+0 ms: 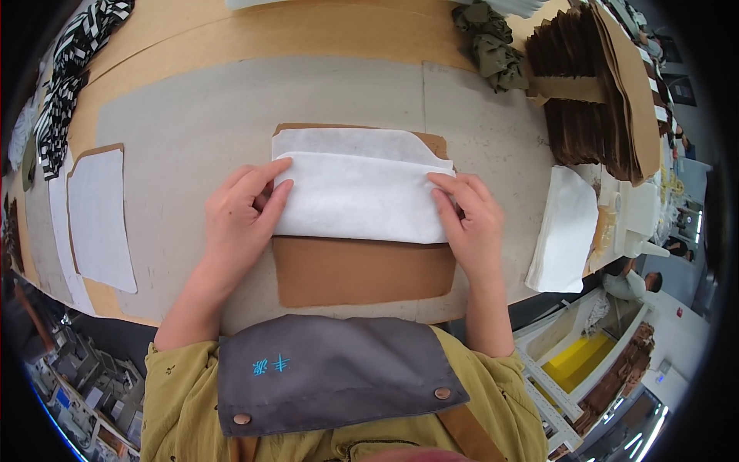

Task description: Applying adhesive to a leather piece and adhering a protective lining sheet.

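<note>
The white sheet (358, 200) lies folded over a brown panel (366, 269) at the middle of the tabletop's near edge, and my two hands cover parts of its sides. My left hand (245, 202) has thumb and forefinger on its left end, a little apart; my right hand (473, 215) does likewise at the right end. I cannot tell whether either pinches the cloth. Toward the left edge lies another brown panel (71, 208) under a white piece (100, 215). A stack of white sheets (562, 235) sits near the right edge, and beyond it, at the far right corner, stands a tied brown stack (577, 115), just beside an olive cloth bundle (493, 50). Striped black-and-white cloth (73, 77) trails along the far left corner. The tan tabletop (185, 40) bears a grey mat (185, 138) beneath my work. Off the right edge I see a frame with a yellow panel (581, 362) and a person (633, 285); grey equipment (96, 400) fills the room at left.
</note>
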Action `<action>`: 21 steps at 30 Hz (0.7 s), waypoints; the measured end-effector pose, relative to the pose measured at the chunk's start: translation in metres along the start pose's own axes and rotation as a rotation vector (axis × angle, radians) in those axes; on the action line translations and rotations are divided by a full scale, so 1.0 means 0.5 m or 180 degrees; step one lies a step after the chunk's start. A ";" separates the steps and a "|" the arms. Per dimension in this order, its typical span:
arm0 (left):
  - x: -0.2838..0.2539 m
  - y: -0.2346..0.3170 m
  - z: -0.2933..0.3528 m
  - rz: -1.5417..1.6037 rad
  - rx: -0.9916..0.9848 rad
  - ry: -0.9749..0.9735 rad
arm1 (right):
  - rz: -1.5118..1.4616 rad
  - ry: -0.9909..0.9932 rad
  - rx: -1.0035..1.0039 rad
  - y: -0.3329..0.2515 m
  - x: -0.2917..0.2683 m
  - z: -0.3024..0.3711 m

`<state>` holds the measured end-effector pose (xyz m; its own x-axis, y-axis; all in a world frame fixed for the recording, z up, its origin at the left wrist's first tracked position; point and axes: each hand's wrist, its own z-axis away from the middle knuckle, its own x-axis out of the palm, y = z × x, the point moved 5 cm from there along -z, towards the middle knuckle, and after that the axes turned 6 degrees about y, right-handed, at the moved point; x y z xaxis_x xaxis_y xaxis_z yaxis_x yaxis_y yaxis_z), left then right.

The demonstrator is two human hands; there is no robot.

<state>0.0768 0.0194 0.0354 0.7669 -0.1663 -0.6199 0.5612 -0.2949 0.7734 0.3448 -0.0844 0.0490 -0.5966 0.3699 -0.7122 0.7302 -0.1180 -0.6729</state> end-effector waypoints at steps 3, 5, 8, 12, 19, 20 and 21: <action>0.001 -0.001 0.001 -0.0020 0.0024 0.0000 | 0.0010 0.0025 -0.0021 0.000 -0.002 0.000; 0.000 -0.002 0.001 -0.0021 0.0011 -0.0005 | 0.0024 0.0026 -0.0059 -0.002 -0.003 0.000; -0.002 -0.001 0.001 -0.0052 -0.0009 0.0002 | -0.0017 0.0076 -0.0073 -0.007 -0.006 0.001; -0.005 -0.002 0.000 0.0065 -0.0036 0.0022 | -0.0091 0.0050 -0.0003 -0.017 -0.009 0.001; -0.015 0.001 0.004 0.0008 0.0043 0.0122 | -0.0389 0.0063 0.0199 -0.042 -0.025 -0.003; -0.017 -0.002 0.005 -0.0016 0.0011 0.0152 | -0.0414 0.0027 0.0175 -0.050 -0.028 -0.007; -0.016 -0.007 0.005 0.0129 -0.0111 0.0086 | -0.0346 0.0046 0.0099 -0.060 -0.034 -0.012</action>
<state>0.0679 0.0192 0.0371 0.7970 -0.1519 -0.5846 0.5397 -0.2553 0.8022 0.3350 -0.0816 0.0826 -0.6666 0.3954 -0.6320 0.6507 -0.1051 -0.7520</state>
